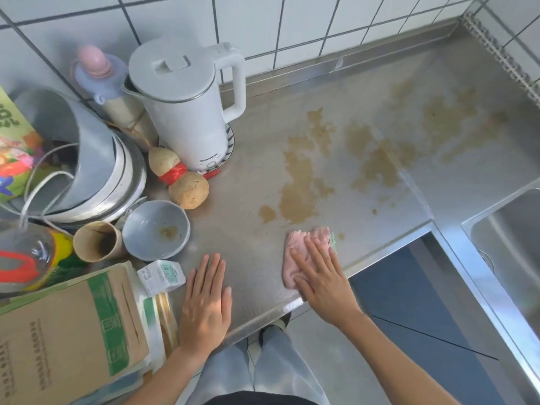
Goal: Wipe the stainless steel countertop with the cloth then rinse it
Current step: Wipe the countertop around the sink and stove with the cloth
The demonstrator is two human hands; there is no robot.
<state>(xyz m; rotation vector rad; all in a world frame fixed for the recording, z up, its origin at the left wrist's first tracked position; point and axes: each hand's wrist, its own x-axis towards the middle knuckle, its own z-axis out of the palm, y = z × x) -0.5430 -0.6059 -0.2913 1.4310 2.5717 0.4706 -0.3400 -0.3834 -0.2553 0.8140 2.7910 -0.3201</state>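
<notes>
A stainless steel countertop runs from the tiled wall to its front edge, with brown stains spread across its middle and right. A pink cloth with a green edge lies flat near the front edge, just below the stains. My right hand presses on the cloth with fingers spread flat. My left hand rests palm down on the bare steel to the left of the cloth, holding nothing. A steel sink sits at the right edge.
A white electric kettle, a gourd, a grey bowl, a paper cup, stacked dishes, a small carton and cardboard boxes crowd the left side. Tiled walls close the back and right.
</notes>
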